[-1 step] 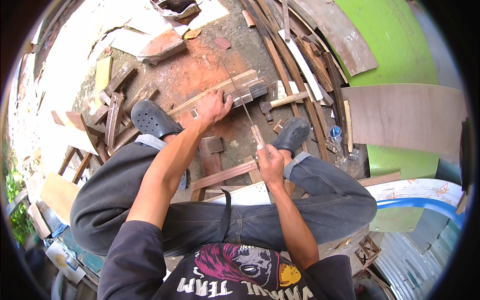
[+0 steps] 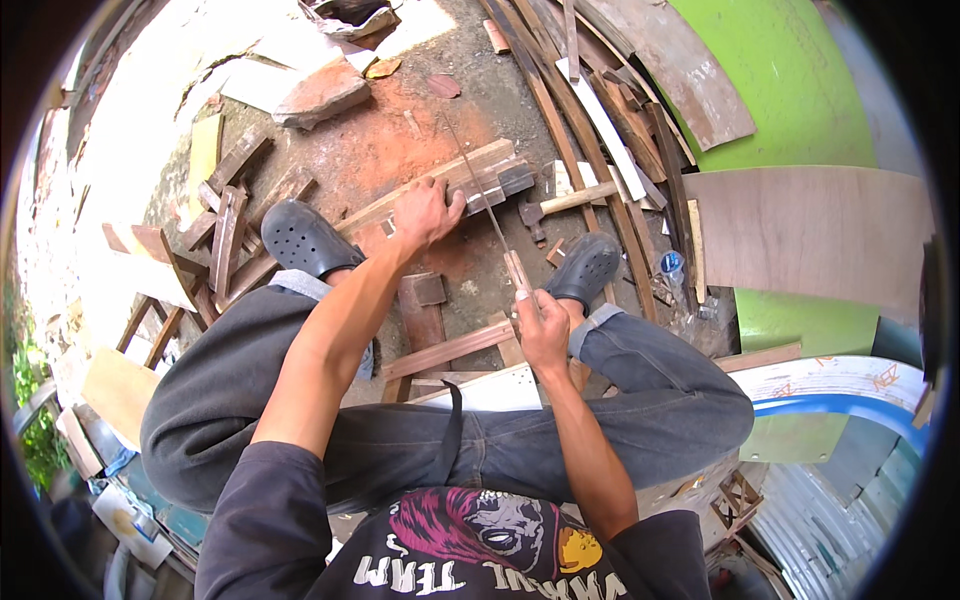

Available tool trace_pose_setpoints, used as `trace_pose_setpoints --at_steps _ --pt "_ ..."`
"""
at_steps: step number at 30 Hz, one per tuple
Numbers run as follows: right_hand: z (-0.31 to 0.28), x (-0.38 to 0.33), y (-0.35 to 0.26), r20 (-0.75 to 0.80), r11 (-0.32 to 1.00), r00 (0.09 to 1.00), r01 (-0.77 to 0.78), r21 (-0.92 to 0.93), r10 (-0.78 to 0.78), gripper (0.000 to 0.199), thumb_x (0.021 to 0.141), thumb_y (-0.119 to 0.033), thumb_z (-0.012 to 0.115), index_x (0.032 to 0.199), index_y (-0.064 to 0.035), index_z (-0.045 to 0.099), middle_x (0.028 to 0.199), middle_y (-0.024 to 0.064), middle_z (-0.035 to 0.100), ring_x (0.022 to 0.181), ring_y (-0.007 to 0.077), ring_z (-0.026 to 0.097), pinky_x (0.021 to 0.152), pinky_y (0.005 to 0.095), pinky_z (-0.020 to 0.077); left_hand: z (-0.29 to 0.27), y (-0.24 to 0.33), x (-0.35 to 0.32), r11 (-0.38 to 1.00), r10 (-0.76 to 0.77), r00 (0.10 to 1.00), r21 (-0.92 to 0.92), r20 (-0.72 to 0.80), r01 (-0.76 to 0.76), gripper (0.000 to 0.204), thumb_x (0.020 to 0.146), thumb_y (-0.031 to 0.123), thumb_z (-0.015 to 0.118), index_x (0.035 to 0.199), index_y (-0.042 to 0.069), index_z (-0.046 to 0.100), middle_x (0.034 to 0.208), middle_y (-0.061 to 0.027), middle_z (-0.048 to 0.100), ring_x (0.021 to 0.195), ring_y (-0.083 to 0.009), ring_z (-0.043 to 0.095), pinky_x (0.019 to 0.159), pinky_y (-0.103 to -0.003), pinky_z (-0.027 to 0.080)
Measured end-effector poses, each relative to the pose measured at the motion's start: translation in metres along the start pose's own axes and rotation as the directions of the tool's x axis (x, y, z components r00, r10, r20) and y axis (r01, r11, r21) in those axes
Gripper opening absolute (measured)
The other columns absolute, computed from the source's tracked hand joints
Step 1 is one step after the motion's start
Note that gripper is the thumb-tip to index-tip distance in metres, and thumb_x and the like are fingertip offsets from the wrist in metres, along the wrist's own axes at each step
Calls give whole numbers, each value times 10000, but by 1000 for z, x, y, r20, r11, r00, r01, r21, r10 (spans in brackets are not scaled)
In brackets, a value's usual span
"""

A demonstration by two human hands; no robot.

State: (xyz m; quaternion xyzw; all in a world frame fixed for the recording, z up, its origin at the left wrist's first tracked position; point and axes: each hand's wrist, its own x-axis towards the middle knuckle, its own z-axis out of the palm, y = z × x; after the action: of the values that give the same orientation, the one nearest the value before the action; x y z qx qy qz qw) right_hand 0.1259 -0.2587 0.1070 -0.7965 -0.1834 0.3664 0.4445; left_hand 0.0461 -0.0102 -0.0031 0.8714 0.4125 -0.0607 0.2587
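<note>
Pale-brown wooden beam [image 2: 490,160], upper centre: left hand [image 2: 425,212] bunches fingers over it, grip unclear; right hand [image 2: 540,325] clasps thin wooden-handled saw [image 2: 488,206]. I judge slack hold-down could let blade skip handward.

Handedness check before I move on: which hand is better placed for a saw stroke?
Likely the right hand: it grasps the saw, which crosses over the wood. The left hand rests on the wood, seemingly better suited to steadying it.
</note>
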Motion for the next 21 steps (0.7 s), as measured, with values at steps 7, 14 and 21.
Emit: trace_pose_setpoints --at_steps 7,14,21 --pt "-7 8 20 -13 992 1000 10 123 -8 345 975 -217 619 717 7 567 576 63 518 553 126 471 513 341 368 1 6 1 998 58 992 14 -113 -57 534 935 495 505 1085 7 662 1057 -224 661 1041 -380 653 869 -504 522" --pt "-9 5 25 25 998 1000 7 70 -9 339 982 -215 608 726 6 578 596 55 537 582 120 488 536 328 384 -2 9 -6 999 41 989 37 -141 -36 522 923 478 531 1075 -8 650 1078 -211 646 1070 -355 614 933 -468 476" --pt "-10 3 24 44 999 999 8 52 -10 324 982 -214 607 748 10 598 597 66 528 586 123 483 540 329 384 7 4 -5 998 63 979 25 -195 -59 488 946 457 526 1120 18 650 1067 -194 647 1065 -357 624 915 -477 482"
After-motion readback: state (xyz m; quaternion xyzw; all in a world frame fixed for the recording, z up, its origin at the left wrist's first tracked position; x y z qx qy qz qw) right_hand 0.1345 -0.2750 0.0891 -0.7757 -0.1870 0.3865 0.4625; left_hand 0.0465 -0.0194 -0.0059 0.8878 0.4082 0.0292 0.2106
